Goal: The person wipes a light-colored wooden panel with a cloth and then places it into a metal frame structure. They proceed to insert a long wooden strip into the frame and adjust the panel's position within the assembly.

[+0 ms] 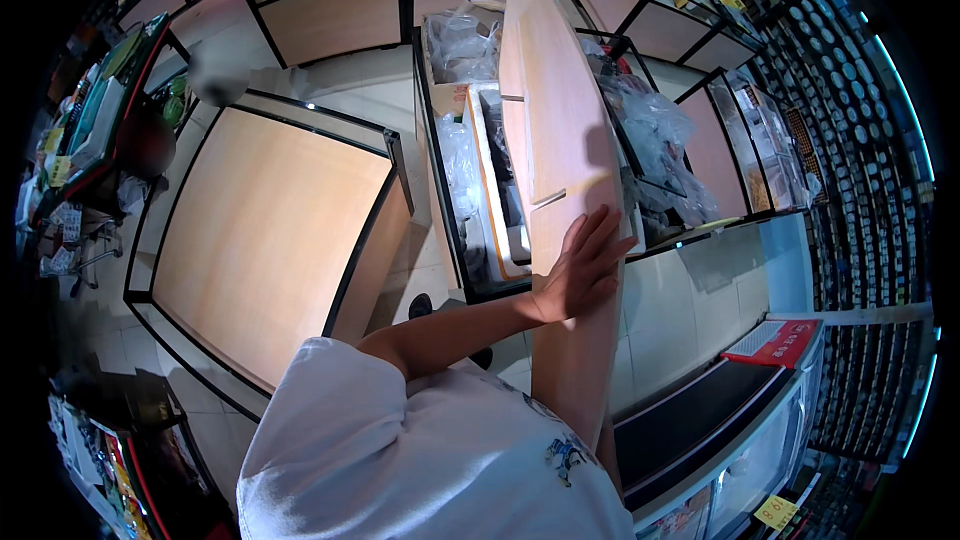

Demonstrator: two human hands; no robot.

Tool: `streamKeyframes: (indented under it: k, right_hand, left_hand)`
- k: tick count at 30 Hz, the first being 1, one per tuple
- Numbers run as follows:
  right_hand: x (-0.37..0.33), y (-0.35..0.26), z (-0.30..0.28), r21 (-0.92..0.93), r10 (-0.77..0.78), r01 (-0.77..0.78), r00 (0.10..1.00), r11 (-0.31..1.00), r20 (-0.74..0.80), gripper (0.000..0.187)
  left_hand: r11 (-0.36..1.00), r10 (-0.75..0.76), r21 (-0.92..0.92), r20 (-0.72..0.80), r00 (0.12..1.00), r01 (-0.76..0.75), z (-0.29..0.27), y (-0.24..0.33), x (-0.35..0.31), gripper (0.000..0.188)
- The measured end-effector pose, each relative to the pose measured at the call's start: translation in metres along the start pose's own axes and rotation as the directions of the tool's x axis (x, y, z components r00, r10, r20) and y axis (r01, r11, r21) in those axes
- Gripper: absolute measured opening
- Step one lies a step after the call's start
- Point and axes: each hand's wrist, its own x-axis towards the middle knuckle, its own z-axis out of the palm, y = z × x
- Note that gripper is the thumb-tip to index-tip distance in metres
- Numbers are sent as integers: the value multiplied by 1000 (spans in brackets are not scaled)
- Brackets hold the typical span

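A long pale wooden board [570, 140] stands tilted in front of me and reaches from my body out over an open case. Two narrow slots are cut into its left side. My left hand [585, 265] lies flat against the board's surface, fingers stretched out and slightly spread. The arm of that hand crosses my white shirt from the left. A sliver of my right arm shows beside the board's lower end; my right hand is hidden.
Behind the board, the black-framed case [460, 275] holds plastic bags and a white foam box [495, 190]. A low wood-topped, black-framed unit [270, 240] stands at left. At lower right is a dark-topped counter [690, 430]; rows of small items line the right wall.
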Motion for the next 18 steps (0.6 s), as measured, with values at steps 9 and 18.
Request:
streamKeyframes:
  k: [9,18]
  right_hand:
    - [-2,-30,-5,-27,-123,124,992,992,40,66]
    - [-5,-27,-18,-23,5,-5,1000,1000,-4,63]
  left_hand:
    - [995,-15,101,159,987,-1,0,-17,1,74]
    - [665,-563,583,-18,826,466,-39,-118,-61,62]
